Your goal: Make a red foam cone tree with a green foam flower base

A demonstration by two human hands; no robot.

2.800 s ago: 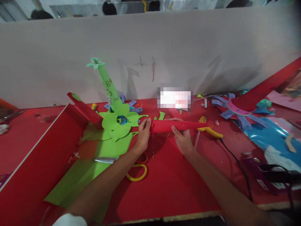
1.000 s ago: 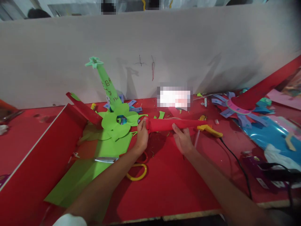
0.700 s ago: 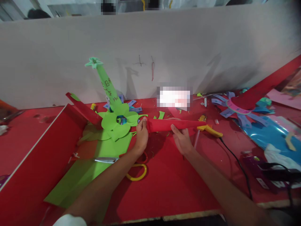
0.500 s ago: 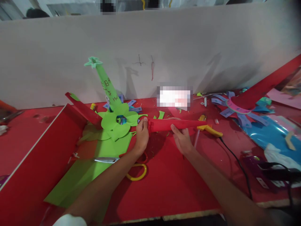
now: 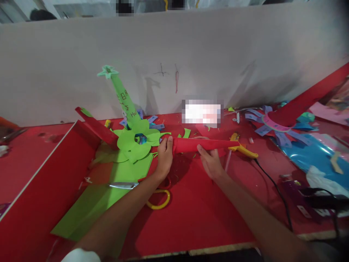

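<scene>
A red foam-paper cone [image 5: 187, 145] lies sideways between my hands, its narrow tip pointing right. My left hand [image 5: 165, 154] is wrapped round its wide end. Farther along, my right hand [image 5: 209, 158] grips it from below, thumb in front and fingers behind. Just left of my left hand is a light green flower-shaped cutout [image 5: 125, 145] with a hole in its middle. A green cone [image 5: 125, 96] with lettering and a star top rises behind the flower. Under my left forearm lie scissors [image 5: 159, 208] with a yellow and red handle. The cone's tip overlaps a yellow glue gun [image 5: 247, 151].
Green sheets [image 5: 81, 211] lie at left beside a red upright panel [image 5: 51, 178]. At right are another red cone [image 5: 302, 105] with purple strips, a blue plastic packet [image 5: 308, 156] and a purple box [image 5: 302, 200]. A grey partition [image 5: 81, 54] closes the back.
Almost nothing differs. The red cone has turned very slightly in my hands, and both hands keep their places.
</scene>
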